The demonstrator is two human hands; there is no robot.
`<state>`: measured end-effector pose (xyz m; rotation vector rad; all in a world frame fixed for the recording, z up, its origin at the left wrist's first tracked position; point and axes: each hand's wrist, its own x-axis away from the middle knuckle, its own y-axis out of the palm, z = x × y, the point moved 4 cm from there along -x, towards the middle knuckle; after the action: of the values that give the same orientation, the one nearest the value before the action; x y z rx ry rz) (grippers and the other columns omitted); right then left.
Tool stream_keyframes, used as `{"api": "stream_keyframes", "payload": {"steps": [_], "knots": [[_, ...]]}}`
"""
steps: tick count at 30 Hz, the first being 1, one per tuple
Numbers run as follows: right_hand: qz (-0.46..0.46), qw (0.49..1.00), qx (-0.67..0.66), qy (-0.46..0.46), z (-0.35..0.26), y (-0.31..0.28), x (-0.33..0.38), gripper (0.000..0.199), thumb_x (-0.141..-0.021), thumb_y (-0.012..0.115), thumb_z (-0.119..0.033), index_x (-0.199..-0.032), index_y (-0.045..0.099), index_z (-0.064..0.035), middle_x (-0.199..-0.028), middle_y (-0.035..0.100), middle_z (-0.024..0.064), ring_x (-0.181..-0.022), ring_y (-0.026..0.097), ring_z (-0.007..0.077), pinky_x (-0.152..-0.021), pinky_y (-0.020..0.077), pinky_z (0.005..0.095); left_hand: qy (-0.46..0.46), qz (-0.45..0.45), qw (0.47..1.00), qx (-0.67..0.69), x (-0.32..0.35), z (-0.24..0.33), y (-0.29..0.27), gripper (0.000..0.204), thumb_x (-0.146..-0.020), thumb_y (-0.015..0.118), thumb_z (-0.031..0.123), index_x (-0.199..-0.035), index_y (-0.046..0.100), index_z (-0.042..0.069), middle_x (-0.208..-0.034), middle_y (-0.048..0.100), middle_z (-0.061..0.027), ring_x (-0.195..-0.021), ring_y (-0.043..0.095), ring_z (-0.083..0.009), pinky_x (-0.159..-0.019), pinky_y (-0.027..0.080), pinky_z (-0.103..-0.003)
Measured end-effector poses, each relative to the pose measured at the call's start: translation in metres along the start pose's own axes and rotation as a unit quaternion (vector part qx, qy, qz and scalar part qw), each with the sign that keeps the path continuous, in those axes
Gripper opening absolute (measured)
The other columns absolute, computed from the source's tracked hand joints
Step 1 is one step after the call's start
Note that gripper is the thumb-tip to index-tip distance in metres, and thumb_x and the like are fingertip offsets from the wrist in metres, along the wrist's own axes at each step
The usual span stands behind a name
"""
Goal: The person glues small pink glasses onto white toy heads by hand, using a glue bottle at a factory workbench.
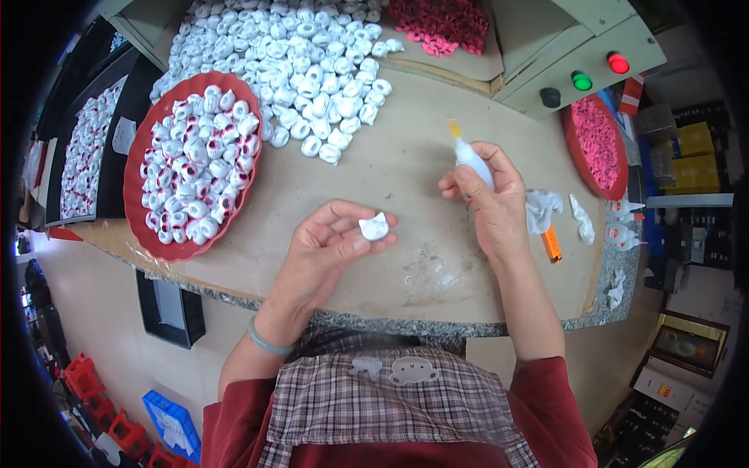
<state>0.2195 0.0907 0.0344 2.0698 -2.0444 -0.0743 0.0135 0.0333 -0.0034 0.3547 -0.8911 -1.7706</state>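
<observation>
Between the thumb and fingers of my left hand [331, 242] sits a small white cat-head-shaped piece [374, 227], its pointed ears upward. My right hand [491, 195] is wrapped round a white glue bottle [473, 162], whose yellowish nozzle tip points up and away. The two hands are apart above the table. Left of my left hand, a red scalloped tray [134, 199] holds many white pieces with red or pink parts. A large pile of white ring-like pieces [312, 86] spreads across the back of the table.
Right of my right hand lie crumpled tissue [542, 209], an orange-handled tool [551, 245] and two small bottles [622, 234]. A red bowl [573, 152] holds pink pieces. Behind stands a cream machine housing [562, 47] with lit buttons; more pink pieces [445, 27] lie beneath it.
</observation>
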Motion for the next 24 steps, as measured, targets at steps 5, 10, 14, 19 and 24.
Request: {"api": "stream_keyframes", "payload": {"steps": [5,10,14,19,24], "knots": [[-0.007,0.979,0.203,-0.028,-0.009,-0.004,-0.042,0.021,-0.08,0.066,-0.009,-0.097,0.056,-0.0027,-0.079,0.058,0.0031,-0.064,0.052,0.007,-0.056,0.042,0.0228,-0.003,-0.012,1.0,0.003,0.001,0.004,0.002,0.023,-0.085,0.059,0.001,-0.108,0.056,0.001,-0.113,0.06,-0.0201,-0.102,0.062,-0.0273,-0.092,0.048,-0.038],[0.045,0.927,0.363,-0.08,-0.029,-0.002,-0.12,0.013,-0.079,0.066,-0.013,-0.088,0.063,-0.0045,-0.075,0.059,0.0036,-0.066,0.054,0.0086,-0.059,0.0436,0.025,-0.011,-0.023,1.0,0.013,0.0,0.005,0.001,0.022,-0.087,0.059,0.002,-0.109,0.056,0.002,-0.113,0.061,-0.0185,-0.103,0.061,-0.026,-0.092,0.048,-0.036],[0.089,0.803,0.52,-0.28,-0.034,-0.002,-0.169,0.014,-0.078,0.066,-0.015,-0.088,0.068,-0.0057,-0.079,0.065,0.0119,-0.071,0.062,0.0244,-0.068,0.0487,0.0359,-0.008,-0.034,0.999,0.019,0.0,0.005,0.001,0.022,-0.087,0.059,0.004,-0.109,0.056,0.002,-0.113,0.061,-0.0178,-0.103,0.061,-0.0257,-0.092,0.048,-0.036],[0.073,0.78,0.583,-0.215,-0.029,0.015,-0.188,0.016,-0.078,0.066,-0.017,-0.089,0.068,-0.0051,-0.088,0.065,0.0167,-0.083,0.061,0.0341,-0.076,0.048,0.0419,-0.006,-0.037,0.999,0.03,0.001,0.003,0.0,0.022,-0.087,0.058,0.001,-0.109,0.055,0.002,-0.114,0.06,-0.0195,-0.1,0.063,-0.0231,-0.089,0.05,-0.031],[0.028,0.708,0.646,-0.283,-0.03,0.011,-0.187,0.016,-0.078,0.065,-0.014,-0.091,0.067,-0.0048,-0.087,0.065,0.017,-0.084,0.061,0.0342,-0.077,0.0476,0.0413,-0.009,-0.038,0.999,0.034,0.001,0.004,0.0,0.021,-0.087,0.058,0.002,-0.108,0.056,0.002,-0.113,0.061,-0.0187,-0.1,0.063,-0.0222,-0.088,0.05,-0.031]]}}
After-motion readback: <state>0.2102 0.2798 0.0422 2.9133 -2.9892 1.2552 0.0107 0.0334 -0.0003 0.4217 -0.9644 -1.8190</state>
